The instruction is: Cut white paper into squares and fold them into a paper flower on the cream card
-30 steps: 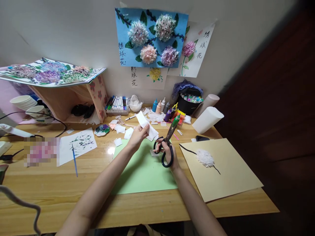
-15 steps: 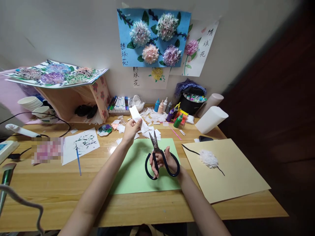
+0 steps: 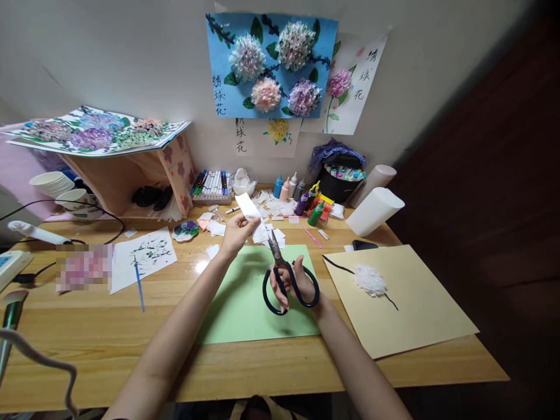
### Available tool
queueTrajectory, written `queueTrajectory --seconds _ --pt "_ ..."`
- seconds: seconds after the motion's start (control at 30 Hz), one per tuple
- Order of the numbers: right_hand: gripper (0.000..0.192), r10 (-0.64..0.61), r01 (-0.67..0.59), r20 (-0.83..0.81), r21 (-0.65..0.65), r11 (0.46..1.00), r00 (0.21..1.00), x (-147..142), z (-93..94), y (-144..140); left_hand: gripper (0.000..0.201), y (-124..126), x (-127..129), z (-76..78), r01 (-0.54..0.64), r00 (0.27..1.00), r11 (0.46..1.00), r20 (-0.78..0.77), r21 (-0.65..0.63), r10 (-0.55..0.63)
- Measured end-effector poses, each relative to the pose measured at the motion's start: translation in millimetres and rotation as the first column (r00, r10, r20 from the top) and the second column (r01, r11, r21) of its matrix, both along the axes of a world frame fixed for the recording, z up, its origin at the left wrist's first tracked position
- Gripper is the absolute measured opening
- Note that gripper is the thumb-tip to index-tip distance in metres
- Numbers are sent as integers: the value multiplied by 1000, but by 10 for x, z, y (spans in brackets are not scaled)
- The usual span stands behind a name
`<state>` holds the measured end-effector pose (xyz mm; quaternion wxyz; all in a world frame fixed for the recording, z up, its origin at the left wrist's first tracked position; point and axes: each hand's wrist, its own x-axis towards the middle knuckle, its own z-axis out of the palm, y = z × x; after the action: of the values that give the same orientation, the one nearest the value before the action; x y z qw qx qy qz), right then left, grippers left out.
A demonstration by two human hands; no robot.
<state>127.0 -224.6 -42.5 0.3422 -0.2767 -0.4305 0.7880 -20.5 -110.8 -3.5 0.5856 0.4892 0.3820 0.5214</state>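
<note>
My left hand (image 3: 237,234) pinches a white paper strip (image 3: 247,206) between thumb and fingers, holding it above the far edge of the green sheet (image 3: 236,318). In my right hand (image 3: 301,283) is a pair of scissors (image 3: 275,249) with large black handles, its fingers through the loops. The blades point up and away, nearly closed, with their tips close to the lower end of the strip. Whether the blades touch the paper I cannot tell. Behind the strip, white paper scraps (image 3: 280,205) lie scattered over the wooden table (image 3: 131,350).
On the right lies a beige sheet (image 3: 420,303) bearing a white paper flower (image 3: 370,280). Paint bottles (image 3: 315,214), a black marker bag (image 3: 339,184) and a white paper roll (image 3: 375,211) stand at the back. A blue brush (image 3: 139,284) rests on a painted sheet (image 3: 161,251) at left.
The scissor handles have drawn closer together, so the blades are narrower apart. My left hand and the strip have shifted slightly to the right and down.
</note>
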Motion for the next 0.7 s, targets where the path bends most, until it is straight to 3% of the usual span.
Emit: queueTrajectory --seconds 0.27,0.43,0.6,0.7 --pt "73 -48 57 -183 44 997 982 -75 -85 82 42 58 -15 -99 -58 998 998 38 17 58" --pt "83 -51 52 -121 7 999 991 -40 44 -11 41 62 -19 -94 -38 998 999 51 28 36" --pt "87 -136 137 -45 25 990 990 -23 82 -5 43 30 -81 -58 157 988 988 8 13 -157" --pt "72 -324 317 69 104 943 943 -31 23 62 49 -11 -144 -27 355 934 935 -46 -2 -355"
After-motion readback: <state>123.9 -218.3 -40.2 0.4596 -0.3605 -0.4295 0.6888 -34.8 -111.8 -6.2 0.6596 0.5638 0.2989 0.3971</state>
